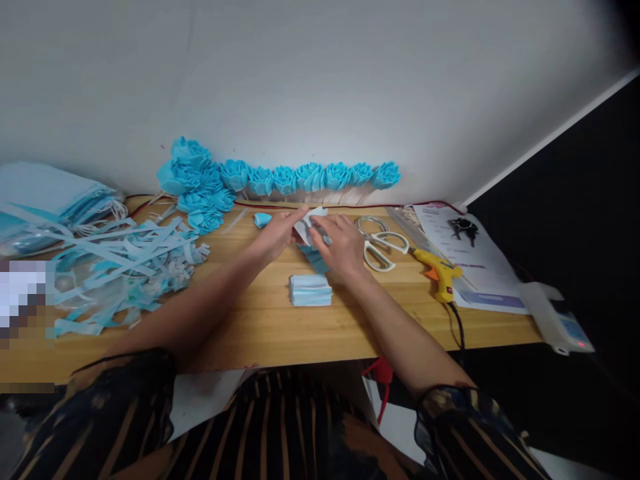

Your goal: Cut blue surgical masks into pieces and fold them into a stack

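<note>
A small white piece of material (303, 231) is between my two hands above the wooden table. My left hand (280, 233) pinches its left edge. My right hand (343, 243) has bent fingers on its right side, gripping it. Flat blue pieces (315, 259) lie beneath my hands. Nearer to me sits a neat stack of light blue folded pieces (311, 291). Just left of my left hand is a small blue roll (262, 220).
Blue flowers (310, 177) line the wall, with more heaped at left (193, 180). Cut strips (135, 267) and a bagged pile (50, 200) cover the left. To the right are scissors (383, 250), a yellow glue gun (440, 272), papers (465, 260) and keys (464, 228).
</note>
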